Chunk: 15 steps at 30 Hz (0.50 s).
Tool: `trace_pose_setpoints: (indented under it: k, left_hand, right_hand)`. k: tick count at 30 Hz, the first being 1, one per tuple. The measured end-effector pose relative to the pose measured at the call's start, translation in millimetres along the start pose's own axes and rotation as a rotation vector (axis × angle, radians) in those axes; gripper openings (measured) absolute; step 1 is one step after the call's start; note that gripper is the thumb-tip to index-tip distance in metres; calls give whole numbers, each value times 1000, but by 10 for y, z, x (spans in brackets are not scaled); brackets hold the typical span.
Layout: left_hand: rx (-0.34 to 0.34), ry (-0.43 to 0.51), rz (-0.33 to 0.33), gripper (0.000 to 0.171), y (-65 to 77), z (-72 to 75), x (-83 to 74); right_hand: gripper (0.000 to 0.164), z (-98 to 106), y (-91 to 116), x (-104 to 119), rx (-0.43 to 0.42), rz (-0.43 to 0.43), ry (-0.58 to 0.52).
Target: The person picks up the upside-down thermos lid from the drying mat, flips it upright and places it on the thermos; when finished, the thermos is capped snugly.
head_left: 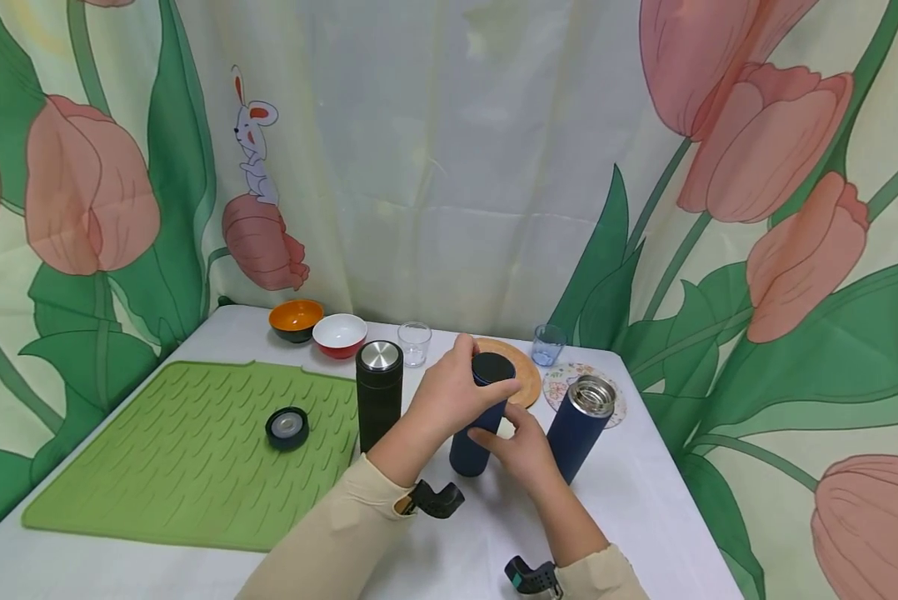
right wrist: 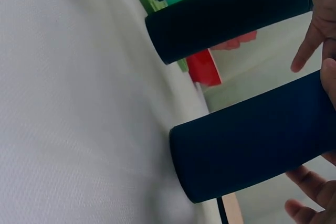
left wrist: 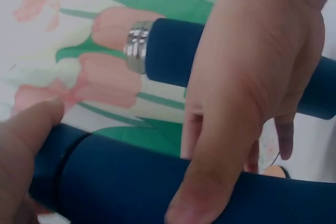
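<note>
A dark blue thermos [head_left: 467, 454] stands upright on the white table in front of me, with its dark lid [head_left: 494, 368] on top. My left hand [head_left: 449, 387] grips that lid from above, thumb and fingers on opposite sides. Lower down, my right hand [head_left: 526, 450] holds the thermos body, its thumb across the near side. In the left wrist view a thin seam shows between the lid and the blue body [left wrist: 126, 177]. Just right of my right hand is a second blue thermos [head_left: 580, 429], lidless, its steel mouth bare.
Left of my hands stands a black thermos [head_left: 379, 404] with a steel-topped lid. A round black lid [head_left: 287, 428] lies on the green mat [head_left: 194, 467]. Along the back are an orange bowl [head_left: 296, 317], a white-and-red bowl [head_left: 340, 335], two glasses, a wooden board [head_left: 524, 375] and a patterned coaster [head_left: 561, 377].
</note>
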<state>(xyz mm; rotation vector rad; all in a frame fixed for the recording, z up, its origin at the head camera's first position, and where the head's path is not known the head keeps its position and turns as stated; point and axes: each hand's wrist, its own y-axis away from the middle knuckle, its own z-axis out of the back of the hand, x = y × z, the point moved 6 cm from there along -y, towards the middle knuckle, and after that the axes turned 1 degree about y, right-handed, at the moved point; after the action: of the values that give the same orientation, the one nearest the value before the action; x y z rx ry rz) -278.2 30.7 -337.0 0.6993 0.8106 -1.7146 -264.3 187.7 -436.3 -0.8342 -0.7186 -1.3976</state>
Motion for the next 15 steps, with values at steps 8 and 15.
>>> trace_pose_setpoints:
  k: [8, 15]
  left_hand:
    - [209, 110, -129, 60, -44, 89, 68]
    - [150, 26, -83, 93, -18, 63, 42]
  right_hand:
    - [55, 1, -6, 4, 9, -5, 3]
    - [58, 1, -16, 0, 26, -29, 21]
